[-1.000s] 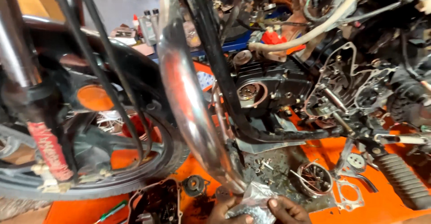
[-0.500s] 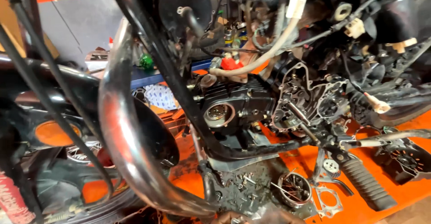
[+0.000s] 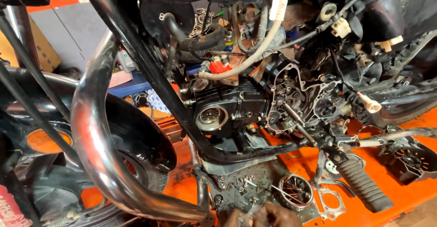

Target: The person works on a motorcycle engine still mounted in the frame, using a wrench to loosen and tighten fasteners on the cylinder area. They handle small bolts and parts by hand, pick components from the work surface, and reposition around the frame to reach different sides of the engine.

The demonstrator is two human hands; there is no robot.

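Two of our hands show only as a sliver at the bottom edge of the head view, the left hand (image 3: 234, 218) and the right hand (image 3: 277, 215) pressed close together; between them sits a small crumpled clear plastic bag (image 3: 249, 215), pinched where the fingertips meet; how far each hand's fingers curl we cannot tell, since most of both hands is cut off by the frame. We see the bag low in the middle, just below the dirty metal tray (image 3: 236, 186) strewn with loose bolts and screws (image 3: 243, 181); the tray lies on the orange floor mat (image 3: 409, 195). Just right of the hands rests a round clutch basket (image 3: 296, 191) with a few thin rods leaning in it; beside that lies a flat grey gasket (image 3: 331, 204), and further right a ribbed rubber footpeg (image 3: 362, 186) angles down across the mat; a black finned cover (image 3: 409, 158) sits well apart near the right edge. Above all this hangs the motorcycle engine (image 3: 236, 108), its side case off so that the gears and shafts (image 3: 302, 104) stand bare; a black frame tube (image 3: 150, 72) slants across in front of it. A curved chrome exhaust pipe (image 3: 93, 136) sweeps down the left side, near the front tyre (image 3: 136, 172), and ends just left of our hands.
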